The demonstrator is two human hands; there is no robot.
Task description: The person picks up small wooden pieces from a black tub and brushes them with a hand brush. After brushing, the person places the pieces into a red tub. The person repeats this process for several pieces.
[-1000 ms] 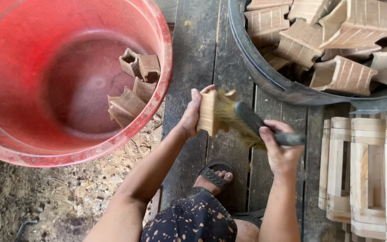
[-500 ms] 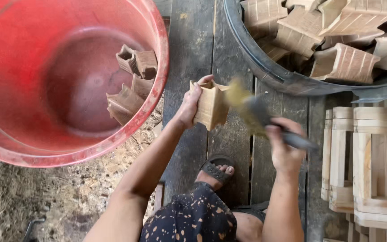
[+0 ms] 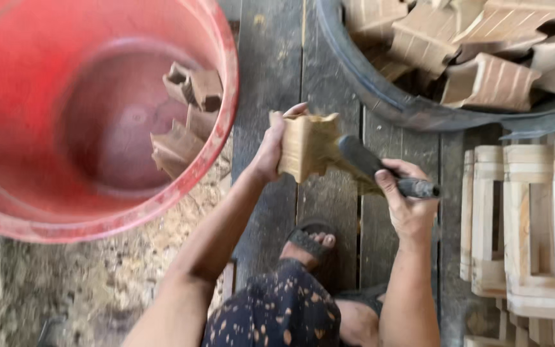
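At frame centre, left hand [image 3: 271, 149] grips wooden block [image 3: 306, 146]; right hand [image 3: 406, 202], at 4 o'clock of it, fist closed on brush [image 3: 380, 172] touching block. Red bucket [image 3: 8, 212] at 9 o'clock, apart.

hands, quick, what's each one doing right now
Left hand: closed on a pale wooden piece, held up over the plank floor.
Right hand: closed on the dark handle of a brush that rests against the piece.

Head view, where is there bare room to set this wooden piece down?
Bare planks lie between the red tub and the black tub. The black tub is heaped with pieces; frames crowd the right. The red tub's floor is mostly bare.
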